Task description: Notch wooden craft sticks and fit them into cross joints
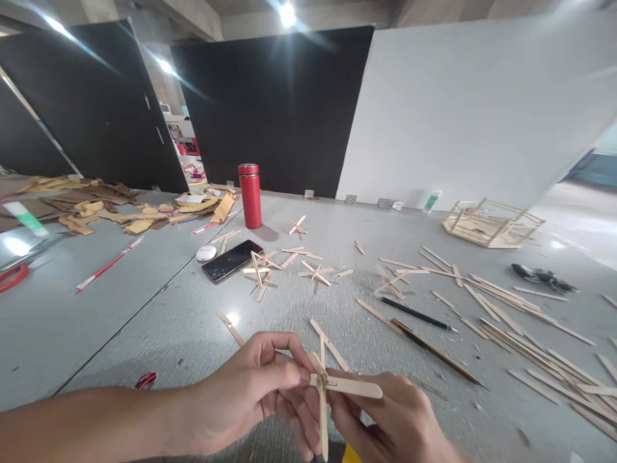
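My left hand (260,392) and my right hand (400,421) meet low in the middle of the view, above the grey table (159,321). Both pinch a small cross of glued wooden craft sticks (332,384). The left fingers close on the joint where the sticks meet. The right hand holds the cross from below and to the right, with one stick pointing right over its fingers and another hanging down between the hands. Just beyond the hands several loose craft sticks (330,344) lie on the table.
A red flask (250,195), a black phone (232,260) and a white case (205,253) stand farther back. Long sticks (520,321), a black pen (417,314) and a pencil (436,350) lie right. A stick frame model (489,223) sits far right, cardboard scraps (96,206) far left.
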Demonstrator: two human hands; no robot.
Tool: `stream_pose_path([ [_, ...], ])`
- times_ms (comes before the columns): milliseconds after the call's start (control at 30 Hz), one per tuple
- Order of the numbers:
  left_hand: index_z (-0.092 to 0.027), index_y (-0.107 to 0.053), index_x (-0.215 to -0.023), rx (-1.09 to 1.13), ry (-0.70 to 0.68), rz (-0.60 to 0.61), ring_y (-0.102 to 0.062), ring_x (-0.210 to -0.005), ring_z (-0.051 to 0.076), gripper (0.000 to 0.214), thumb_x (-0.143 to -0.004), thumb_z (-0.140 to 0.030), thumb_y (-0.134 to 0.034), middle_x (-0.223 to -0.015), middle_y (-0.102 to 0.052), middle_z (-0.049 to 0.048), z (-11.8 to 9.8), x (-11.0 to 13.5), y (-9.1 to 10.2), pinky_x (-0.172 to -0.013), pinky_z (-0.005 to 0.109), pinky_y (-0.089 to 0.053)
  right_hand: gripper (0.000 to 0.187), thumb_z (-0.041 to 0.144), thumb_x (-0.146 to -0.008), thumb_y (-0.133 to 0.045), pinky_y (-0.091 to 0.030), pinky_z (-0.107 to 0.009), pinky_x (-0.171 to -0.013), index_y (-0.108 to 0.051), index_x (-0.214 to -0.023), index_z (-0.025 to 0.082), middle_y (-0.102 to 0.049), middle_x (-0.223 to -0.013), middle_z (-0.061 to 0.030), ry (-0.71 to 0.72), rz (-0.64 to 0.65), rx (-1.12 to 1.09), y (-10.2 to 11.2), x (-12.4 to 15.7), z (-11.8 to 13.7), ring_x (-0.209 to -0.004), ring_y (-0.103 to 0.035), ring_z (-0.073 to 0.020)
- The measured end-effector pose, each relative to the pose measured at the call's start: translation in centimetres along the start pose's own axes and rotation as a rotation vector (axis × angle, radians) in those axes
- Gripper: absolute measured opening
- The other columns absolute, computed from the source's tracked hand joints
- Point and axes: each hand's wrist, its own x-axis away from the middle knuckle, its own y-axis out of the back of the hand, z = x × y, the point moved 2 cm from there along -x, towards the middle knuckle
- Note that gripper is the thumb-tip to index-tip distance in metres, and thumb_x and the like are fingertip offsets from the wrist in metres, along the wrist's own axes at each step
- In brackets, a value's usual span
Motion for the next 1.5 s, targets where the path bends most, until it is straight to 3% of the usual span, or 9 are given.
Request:
stream_pose_path([
  [133, -0.014, -0.063, -0.089, 0.012, 0.03, -0.002, -0.076, -0.064, 0.013, 0.006, -0.094, -0.016, -0.065, -0.075, -0.077, 0.0072, 0.0, -0.1, 0.1, -0.06, 0.021, -0.062, 0.027, 0.01, -0.098, -0.052, -0.04, -0.028, -0.044, -0.065, -0.077, 0.022, -0.064, -0.054, -0.0007, 0.027, -0.157, 0.081, -0.3, 0.2, 0.2, -0.043, -0.055, -0.0138],
  [467, -0.014, -0.064, -0.091, -0.003, 0.08, -0.002, -0.074, -0.056, 0.015, 0.01, -0.091, -0.023, -0.07, -0.072, -0.078, 0.0092, 0.2, -0.1, 0.6, -0.051, 0.021, -0.06, 0.024, 0.012, -0.098, -0.051, -0.049, -0.025, -0.048, -0.065, -0.081, 0.022, -0.069, -0.061, -0.0007, -0.055, -0.029, -0.015, 0.4, -0.3, 0.2, -0.048, -0.062, -0.0134],
  [700, -0.014, -0.064, -0.092, 0.019, 0.111, -0.003, -0.074, -0.055, 0.017, 0.016, -0.09, -0.028, -0.072, -0.07, -0.077, 0.01, 0.5, -0.4, 1.0, -0.048, 0.021, -0.057, 0.021, 0.007, -0.096, -0.051, -0.045, -0.023, -0.048, -0.066, -0.089, 0.021, -0.07, -0.067, 0.0006, 0.052, -0.246, 0.018, -0.4, 0.2, -0.2, -0.048, -0.059, -0.0111],
  [900, -0.014, -0.066, -0.091, -0.003, 0.134, -0.064, -0.065, -0.045, 0.013, 0.018, -0.09, -0.03, -0.072, -0.06, -0.069, 0.0035, 0.5, -0.1, 0.9, -0.043, 0.019, -0.054, 0.025, 0.022, -0.1, -0.045, -0.042, -0.027, -0.052, -0.063, -0.082, 0.02, -0.064, -0.067, -0.001, -0.028, 0.128, -0.18, 1.4, -0.9, -0.2, -0.054, -0.054, -0.0132],
  [1067, -0.013, -0.065, -0.088, -0.045, 0.179, -0.073, -0.046, -0.038, 0.004, 0.019, -0.092, -0.03, -0.073, -0.056, -0.056, -0.0042, 0.1, 0.0, 0.8, -0.039, 0.014, -0.035, 0.025, 0.044, -0.102, -0.057, -0.05, -0.031, -0.07, -0.064, -0.097, 0.02, -0.07, -0.087, -0.0047, -0.309, 0.115, -0.604, 3.5, -2.0, -1.7, -0.079, -0.066, -0.0184],
  [1167, -0.018, -0.058, -0.093, -0.062, 0.195, -0.038, -0.042, -0.039, 0.004, 0.023, -0.092, -0.032, -0.076, -0.053, -0.053, -0.0074, 0.0, 0.0, 0.9, -0.041, 0.016, -0.032, 0.029, 0.039, -0.095, -0.073, -0.052, -0.033, -0.08, -0.063, -0.113, 0.02, -0.07, -0.103, -0.0075, -0.39, 0.247, -0.962, 2.9, -2.1, -1.6, -0.094, -0.067, -0.02],
  [1233, -0.022, -0.053, -0.096, -0.069, 0.219, -0.012, -0.04, -0.039, 0.006, 0.028, -0.093, -0.036, -0.076, -0.05, -0.051, -0.0088, 0.1, -0.1, 1.0, -0.042, 0.016, -0.032, 0.024, 0.035, -0.094, -0.076, -0.052, -0.034, -0.083, -0.066, -0.107, 0.018, -0.072, -0.102, -0.0085, -0.417, 0.339, -1.122, 2.0, -1.8, -1.3, -0.095, -0.068, -0.0207],
  [1400, -0.022, -0.053, -0.103, -0.123, 0.293, -0.005, -0.042, -0.036, 0.006, 0.036, -0.091, -0.046, -0.078, -0.055, -0.058, -0.0067, 0.6, 0.1, 1.3, -0.035, 0.017, -0.027, 0.029, 0.028, -0.083, -0.087, -0.055, -0.037, -0.087, -0.069, -0.103, 0.02, -0.077, -0.099, -0.0078, -0.458, 0.375, -1.232, 0.6, -1.0, -0.8, -0.092, -0.075, -0.0226],
  [1500, -0.017, -0.06, -0.103, -0.149, 0.308, -0.005, -0.043, -0.038, 0.005, 0.044, -0.087, -0.053, -0.08, -0.061, -0.059, -0.0046, 0.6, 0.3, 1.2, -0.035, 0.017, -0.028, 0.019, 0.021, -0.089, -0.081, -0.055, -0.037, -0.091, -0.067, -0.101, 0.02, -0.08, -0.099, -0.0092, -0.424, 0.4, -1.266, 0.7, -1.1, -0.3, -0.097, -0.077, -0.0221],
])
